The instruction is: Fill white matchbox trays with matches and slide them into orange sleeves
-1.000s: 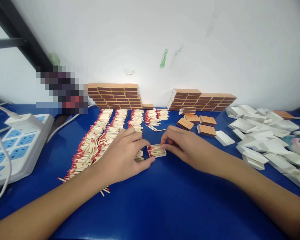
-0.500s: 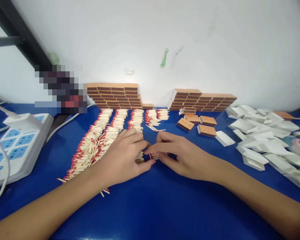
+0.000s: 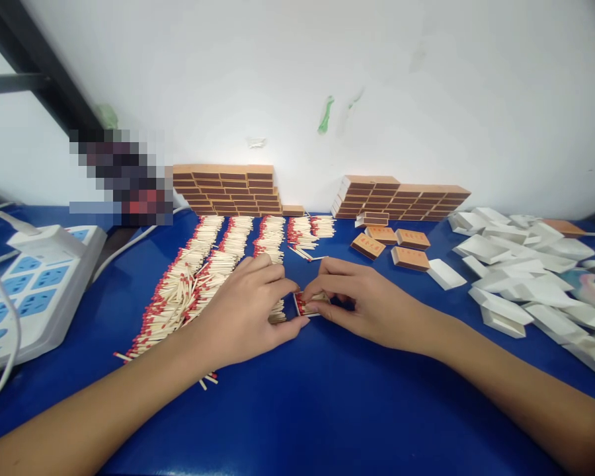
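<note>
A small white matchbox tray [image 3: 308, 305] filled with red-tipped matches lies on the blue table [image 3: 297, 396] between my hands. My left hand [image 3: 248, 311] pinches its left end with thumb and fingers, resting partly on a row of loose matches. My right hand [image 3: 357, 297] curls over the tray's right side, fingers pressed on the matches in it. Long rows of loose matches [image 3: 198, 271] stretch from my left hand toward the wall.
Stacked orange matchboxes [image 3: 228, 190] and a second orange stack [image 3: 401, 198] line the wall; loose orange sleeves [image 3: 409, 258] lie nearby. Several empty white trays [image 3: 515, 271] are heaped at right. A white power strip [image 3: 34, 284] with cables sits at left.
My right hand slid left over the tray, covering it, then drew back a little so the matches' red tips show again. My left hand stayed in place.
</note>
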Motion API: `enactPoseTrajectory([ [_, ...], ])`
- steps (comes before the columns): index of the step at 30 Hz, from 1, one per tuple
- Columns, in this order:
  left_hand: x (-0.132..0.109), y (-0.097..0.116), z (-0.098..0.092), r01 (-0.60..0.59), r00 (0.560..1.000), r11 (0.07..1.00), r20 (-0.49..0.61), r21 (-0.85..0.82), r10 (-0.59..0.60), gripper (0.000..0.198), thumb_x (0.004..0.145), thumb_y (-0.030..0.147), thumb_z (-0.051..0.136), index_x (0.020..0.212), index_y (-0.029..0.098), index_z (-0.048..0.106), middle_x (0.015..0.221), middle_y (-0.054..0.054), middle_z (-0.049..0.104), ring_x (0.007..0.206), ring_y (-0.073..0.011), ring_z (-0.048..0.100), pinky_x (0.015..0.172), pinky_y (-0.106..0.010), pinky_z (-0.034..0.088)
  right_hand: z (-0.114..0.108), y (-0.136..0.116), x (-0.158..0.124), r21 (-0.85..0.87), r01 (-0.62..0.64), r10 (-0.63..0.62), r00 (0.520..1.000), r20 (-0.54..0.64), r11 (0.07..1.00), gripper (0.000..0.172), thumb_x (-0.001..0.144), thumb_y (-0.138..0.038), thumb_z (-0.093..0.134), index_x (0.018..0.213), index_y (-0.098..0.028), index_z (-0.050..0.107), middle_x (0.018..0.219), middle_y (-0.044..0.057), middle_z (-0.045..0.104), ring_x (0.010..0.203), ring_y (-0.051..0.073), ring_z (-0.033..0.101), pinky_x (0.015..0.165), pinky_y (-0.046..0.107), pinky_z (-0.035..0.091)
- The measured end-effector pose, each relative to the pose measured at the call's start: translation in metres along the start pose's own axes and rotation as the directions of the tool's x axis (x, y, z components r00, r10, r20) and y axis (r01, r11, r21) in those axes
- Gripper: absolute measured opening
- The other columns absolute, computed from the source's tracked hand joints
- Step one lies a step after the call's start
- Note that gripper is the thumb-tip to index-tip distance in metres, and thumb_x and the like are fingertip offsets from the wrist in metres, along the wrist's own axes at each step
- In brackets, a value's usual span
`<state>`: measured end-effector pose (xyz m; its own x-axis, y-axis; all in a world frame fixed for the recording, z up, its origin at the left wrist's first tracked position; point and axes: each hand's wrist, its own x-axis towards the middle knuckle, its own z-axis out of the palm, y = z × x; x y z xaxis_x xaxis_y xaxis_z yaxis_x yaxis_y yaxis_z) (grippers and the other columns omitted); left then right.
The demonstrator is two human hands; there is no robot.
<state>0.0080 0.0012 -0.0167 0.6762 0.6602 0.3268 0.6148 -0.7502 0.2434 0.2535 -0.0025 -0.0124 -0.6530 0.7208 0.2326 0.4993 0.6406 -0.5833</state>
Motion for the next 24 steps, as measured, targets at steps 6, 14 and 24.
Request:
enactPoseTrajectory([
  [6, -0.0011, 0.0008, -0.0008, -0.009, 1.000, 1.000, -0.005, -0.016, 0.009, 0.028, 0.094, 0.043, 0.075, 0.107, 0.019, 0.077, 0.091, -0.005, 0.067, 0.099, -0.0264, 0.060, 0.091, -0.044, 0.050, -0.0016, 0.0046, 0.0001, -0.063, -0.010, 0.007, 0.998, -0.055, 0.998, 0.015, 0.105, -0.025, 0.061, 0.110, -0.023, 0.075, 0.096, 0.004, 0.061, 0.075, 0.014, 0.058, 0.065, 0.028, 0.046],
  [14, -0.0006, 0.0005, -0.0011, 0.002, 1.000, 1.000, 0.010, -0.018, -0.001, 0.029, 0.094, 0.044, 0.075, 0.108, 0.019, 0.077, 0.092, -0.006, 0.068, 0.101, -0.0273, 0.060, 0.092, -0.046, 0.051, -0.0069, 0.0064, -0.0015, -0.102, -0.098, 0.097, 0.995, -0.015, 0.990, 0.011, 0.103, -0.027, 0.063, 0.099, -0.021, 0.072, 0.089, 0.002, 0.060, 0.071, 0.014, 0.055, 0.063, 0.028, 0.043],
  [24, 0.0002, 0.0004, -0.0004, -0.016, 1.000, 1.000, -0.008, -0.018, 0.016, 0.025, 0.094, 0.042, 0.074, 0.104, 0.020, 0.076, 0.089, -0.005, 0.067, 0.098, -0.0262, 0.060, 0.092, -0.044, 0.050, 0.0017, 0.0047, 0.0002, -0.050, -0.078, 0.074, 0.995, -0.067, 0.996, 0.010, 0.104, -0.025, 0.063, 0.101, -0.022, 0.072, 0.091, 0.002, 0.060, 0.075, 0.014, 0.056, 0.066, 0.027, 0.044],
])
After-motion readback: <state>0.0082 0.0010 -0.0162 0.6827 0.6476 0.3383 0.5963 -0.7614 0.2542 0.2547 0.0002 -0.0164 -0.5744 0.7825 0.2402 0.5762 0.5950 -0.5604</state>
